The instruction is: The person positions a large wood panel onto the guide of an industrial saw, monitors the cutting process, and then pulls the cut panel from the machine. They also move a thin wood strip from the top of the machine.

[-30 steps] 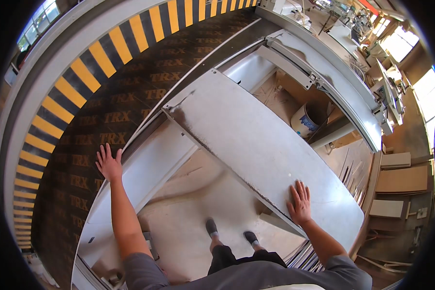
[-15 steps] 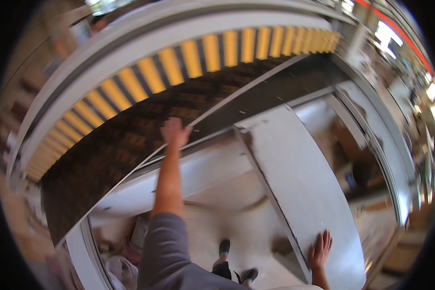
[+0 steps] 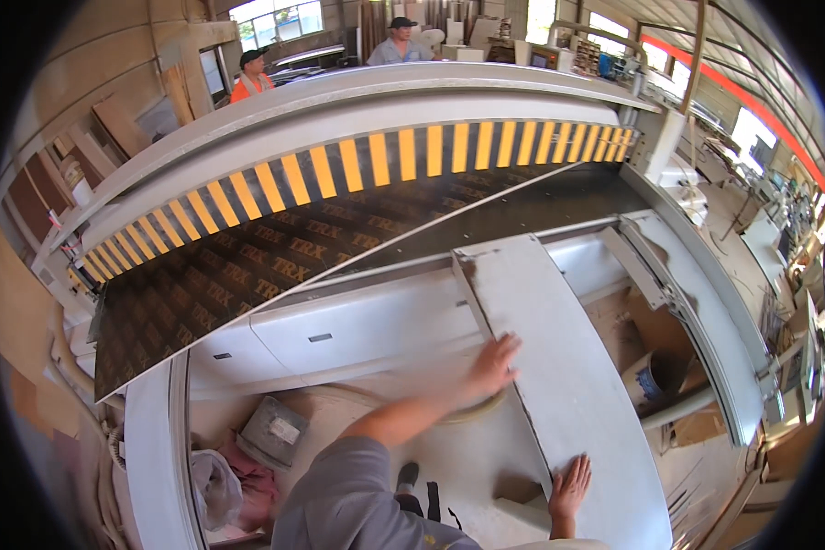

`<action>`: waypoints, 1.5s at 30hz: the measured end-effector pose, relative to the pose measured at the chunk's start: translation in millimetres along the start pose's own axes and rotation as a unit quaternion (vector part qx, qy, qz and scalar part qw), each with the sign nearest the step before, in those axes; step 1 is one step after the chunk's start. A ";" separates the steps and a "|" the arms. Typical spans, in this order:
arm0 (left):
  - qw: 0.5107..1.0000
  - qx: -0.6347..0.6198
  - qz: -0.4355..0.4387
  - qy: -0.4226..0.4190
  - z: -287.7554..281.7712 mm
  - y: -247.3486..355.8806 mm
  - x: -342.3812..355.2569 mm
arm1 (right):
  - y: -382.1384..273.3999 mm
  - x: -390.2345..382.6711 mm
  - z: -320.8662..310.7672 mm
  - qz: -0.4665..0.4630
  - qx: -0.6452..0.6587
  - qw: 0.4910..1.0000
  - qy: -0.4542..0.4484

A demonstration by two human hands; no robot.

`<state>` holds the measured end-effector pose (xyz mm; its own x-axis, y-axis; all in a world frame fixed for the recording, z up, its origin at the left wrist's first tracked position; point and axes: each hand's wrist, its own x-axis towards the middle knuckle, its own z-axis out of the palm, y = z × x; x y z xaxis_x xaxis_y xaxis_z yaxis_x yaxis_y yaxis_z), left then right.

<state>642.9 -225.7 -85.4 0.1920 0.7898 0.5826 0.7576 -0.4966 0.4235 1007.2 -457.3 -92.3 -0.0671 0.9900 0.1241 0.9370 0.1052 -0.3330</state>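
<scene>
A dark brown board (image 3: 275, 266) printed with a repeated pattern lies askew under the machine's beam, its pale edge running diagonally. My left hand (image 3: 495, 365) is over the left edge of the grey support table (image 3: 568, 321), slightly blurred, fingers stretched out and holding nothing. I cannot tell whether it touches the surface. Flat on the near part of that table rests my right hand (image 3: 571, 484), its fingers extended. Neither hand is on the board.
A long beam with yellow and black stripes (image 3: 385, 165) spans the machine. Two people, one in orange (image 3: 252, 84) and one in grey (image 3: 401, 50), are beyond it. A grey box (image 3: 273, 431) and a white bucket (image 3: 651, 378) stand on the floor.
My left hand has left the board's edge and moved right and nearer, to the grey table. The board's edge has shifted slightly. My right hand stays on the table; the view has tilted up.
</scene>
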 end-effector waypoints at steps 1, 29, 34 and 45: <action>0.998 -0.027 0.019 -0.056 15.3 51.1 -15.8 | 21.0 -37.0 -7.9 0.015 -0.005 1.000 0.005; 0.953 0.082 0.045 -0.288 202.3 455.0 -19.9 | 383.4 -707.1 -107.5 0.620 -0.033 0.773 -0.130; 0.963 0.074 0.026 -0.259 223.0 466.0 -0.5 | 514.6 -585.1 -159.3 0.590 0.062 0.793 -0.142; 0.981 0.086 -0.126 -0.123 276.4 511.1 11.2 | 821.9 -385.5 -143.4 0.487 0.162 0.826 -0.234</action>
<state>1204.7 -371.2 -54.2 0.1134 0.9534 0.2796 0.8904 -0.2224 0.3972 1852.4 -765.9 -279.8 0.4682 0.5396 -0.6997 0.4886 -0.8179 -0.3037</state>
